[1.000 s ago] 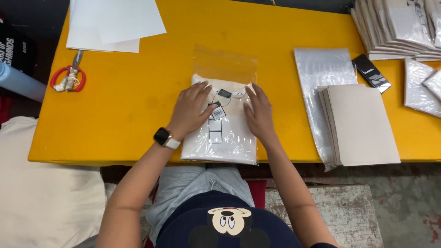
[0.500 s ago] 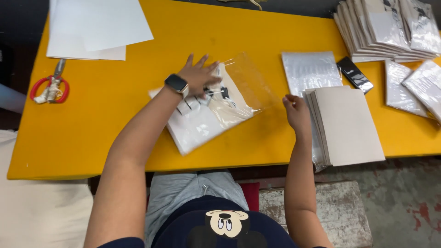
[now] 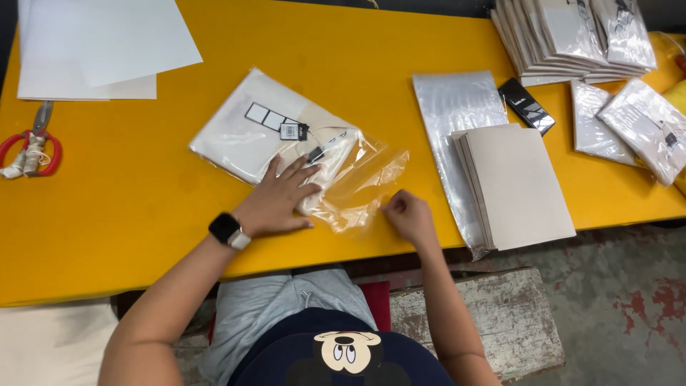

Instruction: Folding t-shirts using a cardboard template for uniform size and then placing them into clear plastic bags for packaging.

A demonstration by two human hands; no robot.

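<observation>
Clear plastic bag holding a folded cream garment (image 3: 275, 136) lies diagonal on the yellow surface (image 3: 128, 214), left hand (image 3: 280, 200) flat and open pinning its lower end, right hand (image 3: 407, 214) pinching the open flap (image 3: 368, 182) just right of it

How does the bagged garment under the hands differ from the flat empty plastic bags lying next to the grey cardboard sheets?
The clear bag with a folded cream garment is filled and bulky; the flat empty plastic bags hold nothing. The filled bag lies at a slant across the yellow table, the empty ones lie almost straight. The left hand presses the filled bag and the right hand pinches its open flap; the empty bags go untouched. Both are transparent plastic.
</observation>
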